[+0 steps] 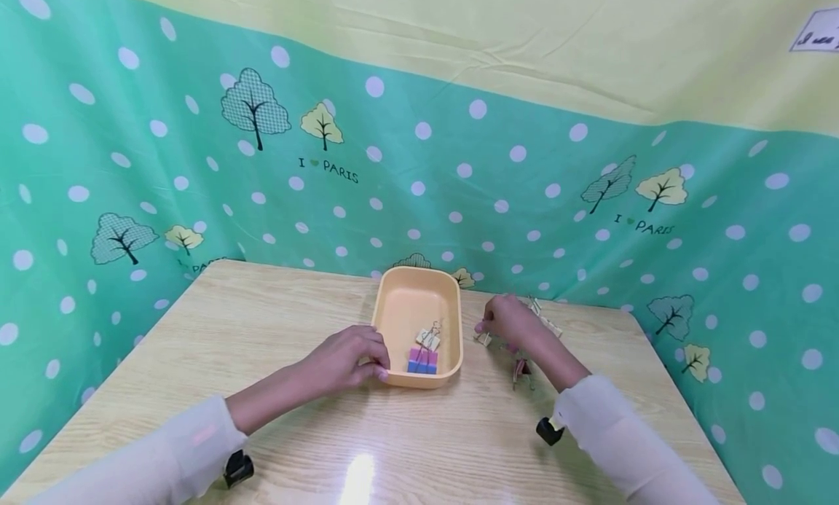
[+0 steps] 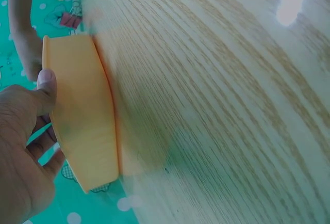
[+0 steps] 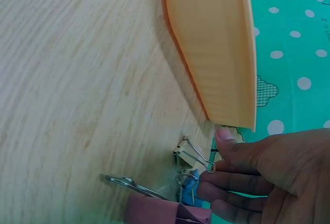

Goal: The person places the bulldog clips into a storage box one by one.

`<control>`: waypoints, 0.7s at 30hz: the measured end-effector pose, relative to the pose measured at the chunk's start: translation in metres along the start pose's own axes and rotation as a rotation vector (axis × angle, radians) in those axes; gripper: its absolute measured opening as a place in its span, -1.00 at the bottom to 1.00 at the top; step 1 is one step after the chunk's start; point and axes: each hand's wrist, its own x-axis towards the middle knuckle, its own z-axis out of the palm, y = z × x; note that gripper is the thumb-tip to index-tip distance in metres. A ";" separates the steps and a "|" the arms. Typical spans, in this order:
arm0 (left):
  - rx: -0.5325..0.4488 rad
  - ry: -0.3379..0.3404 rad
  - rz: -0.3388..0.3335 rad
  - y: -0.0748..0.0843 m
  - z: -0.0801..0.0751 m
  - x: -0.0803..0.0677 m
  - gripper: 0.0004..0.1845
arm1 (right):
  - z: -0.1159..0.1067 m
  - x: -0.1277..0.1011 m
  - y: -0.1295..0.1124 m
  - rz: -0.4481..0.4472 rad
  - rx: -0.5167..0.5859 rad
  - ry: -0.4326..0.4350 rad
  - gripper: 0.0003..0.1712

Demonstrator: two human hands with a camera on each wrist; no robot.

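Green dotted cloth backs the bench [image 1: 275,417]. Left hand [image 1: 344,359] grips the yellow tray [image 1: 393,308] at centre frame; right hand [image 1: 507,321] pinches a cream binder clip [image 3: 190,155]. Better to lift by the wire handles, tray braced.

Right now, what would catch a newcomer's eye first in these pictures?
Probably the orange tray mid-table, with binder clips inside it. The left hand grips its near-left rim, while the right hand pinches a pale clip on the wooden table just right of the tray.

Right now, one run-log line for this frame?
left hand: holds tray rim | right hand: pinches cream clip on table | tray: two clips inside
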 end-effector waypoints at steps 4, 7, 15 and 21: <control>-0.002 -0.010 -0.006 0.000 -0.001 0.000 -0.90 | 0.003 0.002 0.001 -0.023 -0.022 -0.008 -0.78; -0.005 -0.014 -0.006 0.001 -0.002 0.000 -0.90 | 0.005 0.003 0.001 -0.034 -0.033 -0.009 -0.79; 0.010 -0.001 -0.002 0.000 -0.001 0.001 -0.89 | 0.009 0.005 -0.002 -0.060 -0.036 0.014 -0.79; 0.017 -0.017 -0.015 0.000 0.000 0.000 -0.89 | 0.012 0.008 -0.002 -0.084 -0.021 0.006 -0.80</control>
